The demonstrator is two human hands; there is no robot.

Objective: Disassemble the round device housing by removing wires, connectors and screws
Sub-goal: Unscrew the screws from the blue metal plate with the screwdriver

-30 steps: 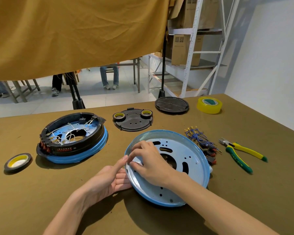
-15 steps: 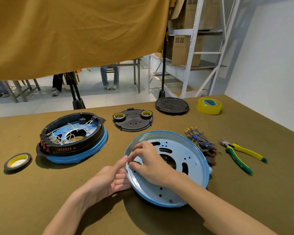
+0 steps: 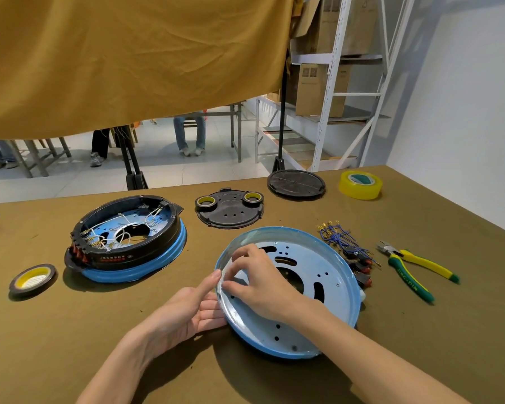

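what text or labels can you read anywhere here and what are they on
Pliers: black lettering along the green handle, too blurred to read with certainty.
Wired black housing: a row of red characters on the front wall, too small to read.
Cardboard boxes on the shelf: printed marks, too small to read.
No other text shows.

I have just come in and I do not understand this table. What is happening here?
A person is taking round devices apart. The left hand steadies the rim of a blue pan, tilted up on that side, while the right hand picks at something small inside it. Removed wires and pliers lie to the right; another housing, still wired, waits on the left.
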